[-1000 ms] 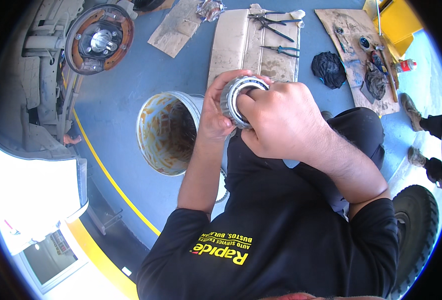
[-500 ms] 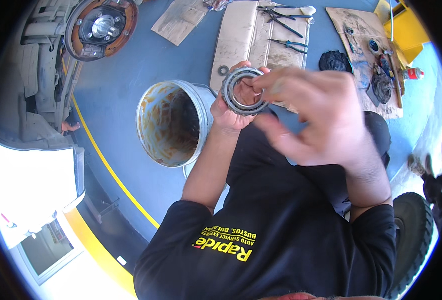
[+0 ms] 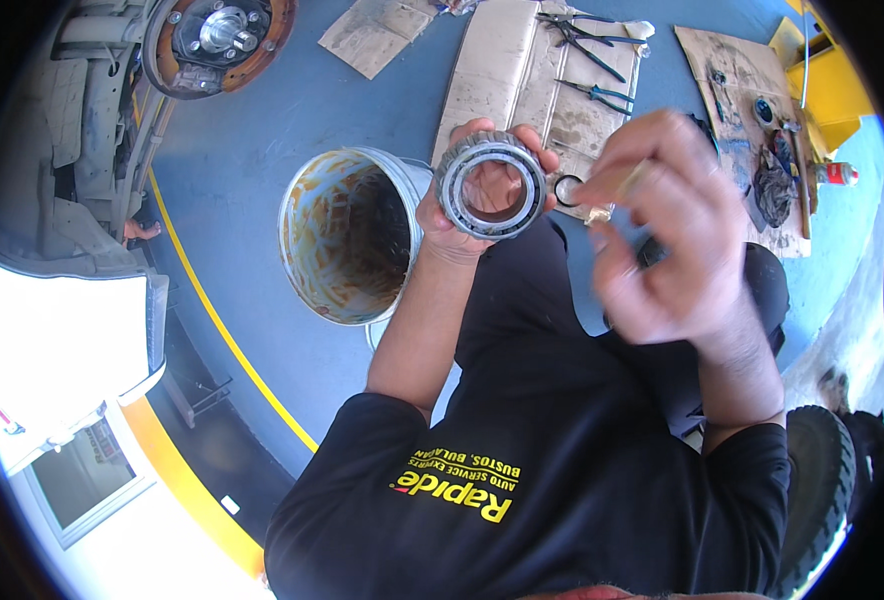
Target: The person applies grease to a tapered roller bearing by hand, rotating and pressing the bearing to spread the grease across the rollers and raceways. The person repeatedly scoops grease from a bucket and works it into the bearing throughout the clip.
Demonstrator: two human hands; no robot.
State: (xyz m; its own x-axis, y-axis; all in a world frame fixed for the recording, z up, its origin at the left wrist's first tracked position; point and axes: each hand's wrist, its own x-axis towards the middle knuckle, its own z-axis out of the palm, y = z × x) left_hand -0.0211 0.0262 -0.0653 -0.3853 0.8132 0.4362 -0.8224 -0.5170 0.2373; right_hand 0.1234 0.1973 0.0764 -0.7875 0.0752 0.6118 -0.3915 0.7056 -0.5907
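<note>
My left hand [image 3: 454, 222] holds a metal tapered roller bearing [image 3: 447, 190] upright, its open centre toward me and my fingers wrapped around its outer side. Fingers show through the bearing's hole. To the right, my right hand [image 3: 677, 235] is raised and blurred, apart from the bearing, with thumb and bent fingers separated. A yellowish smear shows on its fingers; I make out no object in them. Beside my left forearm a white bucket [image 3: 297, 235] lies tipped with its mouth toward me, brown-yellow grease streaked over its inner wall.
Pliers [image 3: 597, 95] and a black ring [image 3: 567, 190] lie on cardboard [image 3: 482, 75] ahead. Another cardboard sheet [image 3: 697, 50] at the right bears tools, a dark rag [image 3: 774, 190] and a spray can [image 3: 837, 174]. A wheel hub [image 3: 224, 32] is at upper left, a tyre [image 3: 817, 480] at lower right.
My right hand has moved away from the bearing to the right. The bearing stays in my left hand, now facing me more squarely. The view has shifted slightly.
</note>
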